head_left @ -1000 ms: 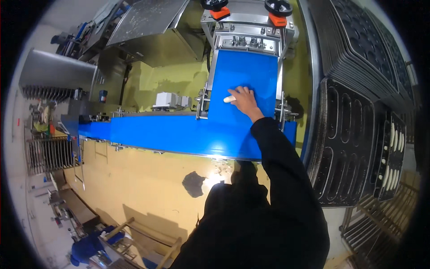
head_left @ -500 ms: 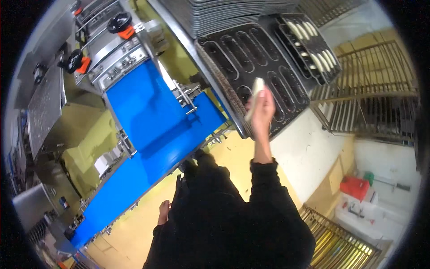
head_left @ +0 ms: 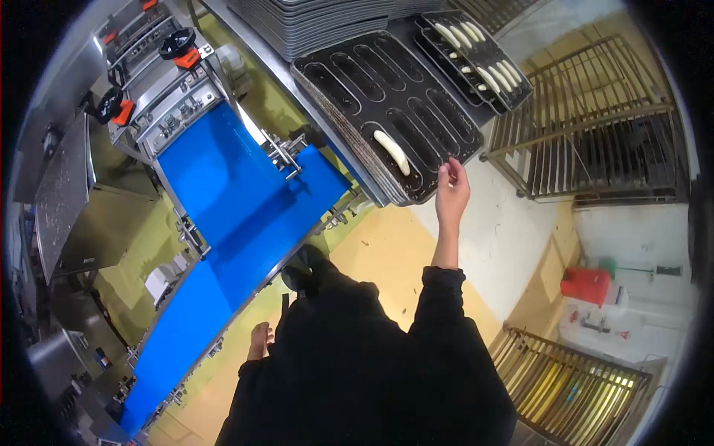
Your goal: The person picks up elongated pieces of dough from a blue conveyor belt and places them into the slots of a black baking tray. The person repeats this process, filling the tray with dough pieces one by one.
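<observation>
A pale dough roll (head_left: 392, 152) lies in a near-left pocket of a dark baking tray (head_left: 401, 100) with long rounded moulds. That tray tops a stack on the steel table, and its other visible pockets hold no dough. My right hand (head_left: 452, 197) is at the tray's near right corner, thumb and fingers apart, with nothing in it. Low at my left side, beside the blue conveyor belt (head_left: 223, 223), hangs my left hand (head_left: 259, 342). Its fingers are loosely bent and slightly apart, and no object shows in it.
Further right, more trays (head_left: 483, 56) carry several dough rolls. A tall tray stack (head_left: 327, 30) stands at the back of the table. A rack (head_left: 587, 126) is on the right, another rack (head_left: 573, 379) lower right. A machine with black handwheels (head_left: 177, 44) feeds the belt.
My right hand has set the dough roll into the tray's pocket, let go and drawn back to the near right. The view has shifted slightly; my left hand still hangs low.
</observation>
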### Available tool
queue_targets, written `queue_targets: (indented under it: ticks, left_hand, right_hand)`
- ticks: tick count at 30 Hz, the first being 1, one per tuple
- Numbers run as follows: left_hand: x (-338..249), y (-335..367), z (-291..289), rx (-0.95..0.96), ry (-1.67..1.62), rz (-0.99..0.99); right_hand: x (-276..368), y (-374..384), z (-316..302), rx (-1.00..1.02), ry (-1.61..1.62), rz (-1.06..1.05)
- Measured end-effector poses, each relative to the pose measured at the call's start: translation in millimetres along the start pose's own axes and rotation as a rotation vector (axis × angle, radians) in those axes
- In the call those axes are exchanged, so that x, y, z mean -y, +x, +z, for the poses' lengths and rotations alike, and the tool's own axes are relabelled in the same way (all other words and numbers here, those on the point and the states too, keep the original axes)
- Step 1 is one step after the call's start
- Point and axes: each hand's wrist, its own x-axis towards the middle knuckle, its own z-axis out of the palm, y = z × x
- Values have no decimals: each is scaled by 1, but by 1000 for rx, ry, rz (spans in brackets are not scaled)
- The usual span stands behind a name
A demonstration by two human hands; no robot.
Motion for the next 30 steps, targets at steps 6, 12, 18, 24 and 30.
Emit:
queue_targets:
  ticks: [6,12,18,24,30]
  left_hand:
    - [-11,9,11,-8,40,-124]
    - [-20,8,24,-107,82,61]
    - [-38,0,40,-207,128,189]
    - [-53,0,57,-218,50,104]
    - [-50,11,53,-193,160,130]
  right_hand:
    - [-9,-33,-5,178,-24,112]
    - [-24,-7,27,273,-139,-40]
    - [-20,22,68,246,-615,-327]
    - [-8,9,76,538,-688,-259]
    - [19,-6,75,257,-589,-432]
